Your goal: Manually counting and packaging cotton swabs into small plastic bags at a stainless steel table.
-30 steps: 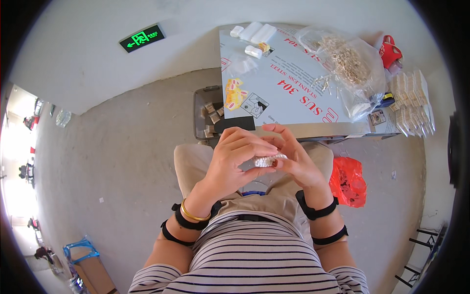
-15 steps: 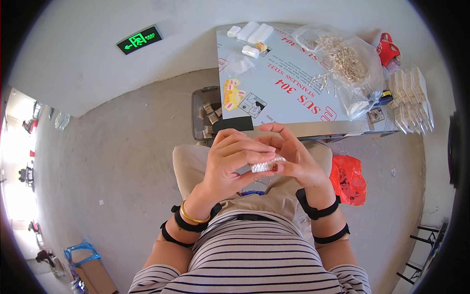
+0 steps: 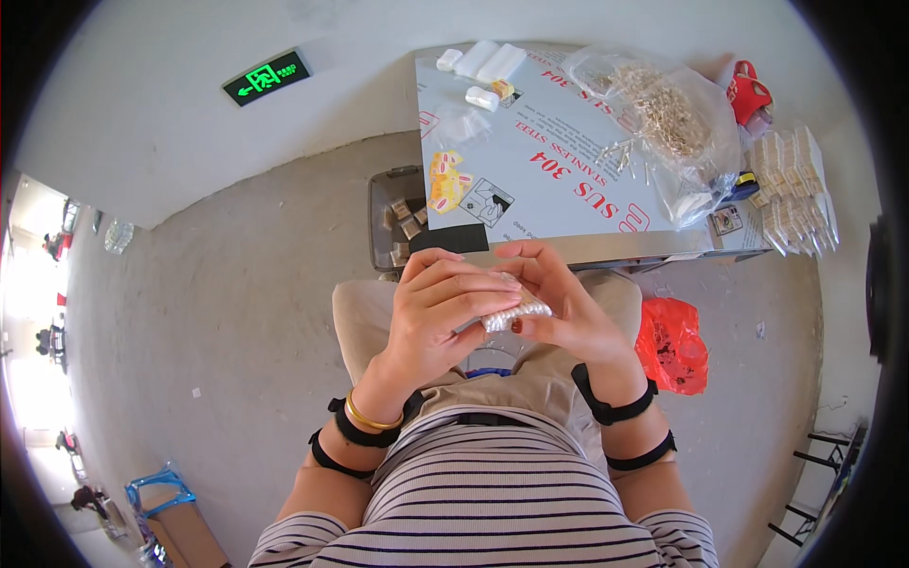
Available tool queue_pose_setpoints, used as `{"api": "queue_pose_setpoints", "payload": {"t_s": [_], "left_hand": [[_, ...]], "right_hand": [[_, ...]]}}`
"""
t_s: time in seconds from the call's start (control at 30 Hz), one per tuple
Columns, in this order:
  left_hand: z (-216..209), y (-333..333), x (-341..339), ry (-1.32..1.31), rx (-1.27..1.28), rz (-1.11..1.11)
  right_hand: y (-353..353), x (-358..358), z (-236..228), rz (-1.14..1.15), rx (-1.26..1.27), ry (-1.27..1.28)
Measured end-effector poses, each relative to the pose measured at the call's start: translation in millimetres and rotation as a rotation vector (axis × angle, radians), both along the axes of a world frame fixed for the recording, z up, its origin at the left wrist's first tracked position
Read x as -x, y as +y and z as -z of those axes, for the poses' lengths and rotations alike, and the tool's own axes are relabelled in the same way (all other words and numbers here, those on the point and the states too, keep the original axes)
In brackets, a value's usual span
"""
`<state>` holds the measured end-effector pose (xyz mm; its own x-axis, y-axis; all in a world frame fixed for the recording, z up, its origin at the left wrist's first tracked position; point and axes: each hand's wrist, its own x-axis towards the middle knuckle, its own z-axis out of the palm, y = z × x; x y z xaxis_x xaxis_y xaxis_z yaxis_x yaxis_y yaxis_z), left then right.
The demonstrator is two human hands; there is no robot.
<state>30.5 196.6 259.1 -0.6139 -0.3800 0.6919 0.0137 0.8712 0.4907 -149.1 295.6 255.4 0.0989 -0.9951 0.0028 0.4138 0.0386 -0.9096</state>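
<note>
In front of my lap, both hands hold a small pack of cotton swabs [image 3: 517, 314], its white tips facing me. My left hand [image 3: 437, 305] lies over the pack's top and left side with bent fingers. My right hand [image 3: 573, 310] grips its right end, the thumb on the near face and the index finger raised and curved. The fingers cover much of the pack's upper side. On the table beyond, a clear plastic bag [image 3: 696, 175] holds a heap of cotton swabs [image 3: 668, 118]. Several loose swabs [image 3: 625, 156] lie beside it.
The film-covered table [image 3: 530, 204] carries white packets [image 3: 500, 63] and yellow stickers [image 3: 447, 180]. Packed swabs [image 3: 795, 185] stand in rows at its right end. A grey bin [image 3: 381, 222] with several small packs sits left of it. A red plastic bag [image 3: 674, 346] lies on the floor.
The swab pack has tilted in my hands, so more of its upper side shows. My right thumb has slid slightly left along the near face.
</note>
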Motion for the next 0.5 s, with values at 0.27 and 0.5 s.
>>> {"api": "queue_pose_setpoints", "payload": {"t_s": [0.27, 0.5], "left_hand": [[4.8, -1.1, -2.6, 0.012, -0.002, 0.036], [7.4, 5.0, 4.9, 0.007, -0.175, 0.057]], "right_hand": [[-1.0, -2.7, 5.4, 0.013, 0.059, 0.009], [-0.9, -1.7, 6.6, -0.041, -0.036, -0.014]]}}
